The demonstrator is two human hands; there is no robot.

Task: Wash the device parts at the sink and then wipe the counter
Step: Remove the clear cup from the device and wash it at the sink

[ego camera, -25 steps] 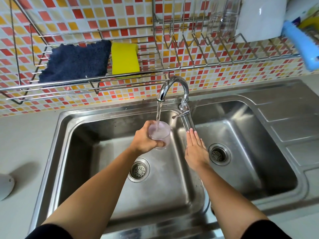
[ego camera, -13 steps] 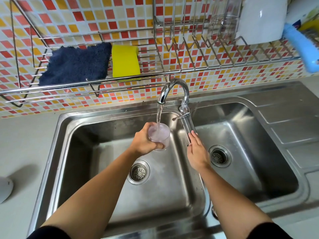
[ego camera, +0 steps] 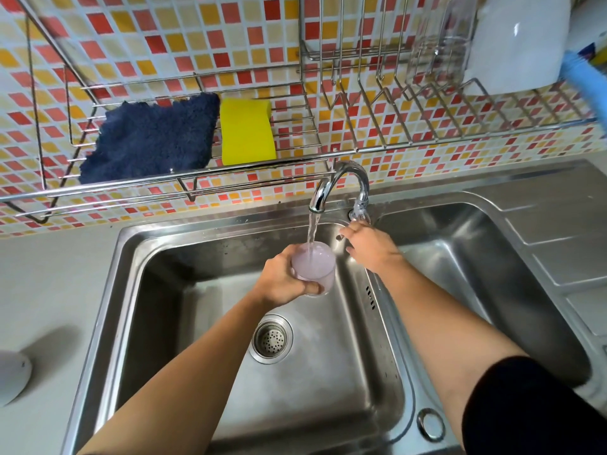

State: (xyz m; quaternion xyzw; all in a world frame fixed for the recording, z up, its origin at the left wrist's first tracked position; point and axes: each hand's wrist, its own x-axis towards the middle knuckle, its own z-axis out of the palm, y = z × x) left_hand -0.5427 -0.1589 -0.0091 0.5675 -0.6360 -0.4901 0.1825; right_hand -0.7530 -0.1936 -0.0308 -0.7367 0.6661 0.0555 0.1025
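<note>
Water (ego camera: 312,229) runs from the faucet (ego camera: 341,178) straight into the translucent cup (ego camera: 313,261). Your left hand (ego camera: 282,280) holds the cup upright over the left sink basin (ego camera: 203,257), fingers and thumb wrapped round its wall. The cup holds cloudy, pinkish water and hangs above the drain (ego camera: 272,338), clear of the basin floor. Your right hand (ego camera: 369,249) lies on the faucet lever (ego camera: 340,238) beside the spout's base, covering all but its tip; you cannot tell whether those fingers close round it. On the wire rack (ego camera: 197,188) above, a navy cloth (ego camera: 151,139) touches a yellow sponge (ego camera: 246,133). A white object (ego camera: 13,376) stands on the counter (ego camera: 49,290) at your left.
</note>
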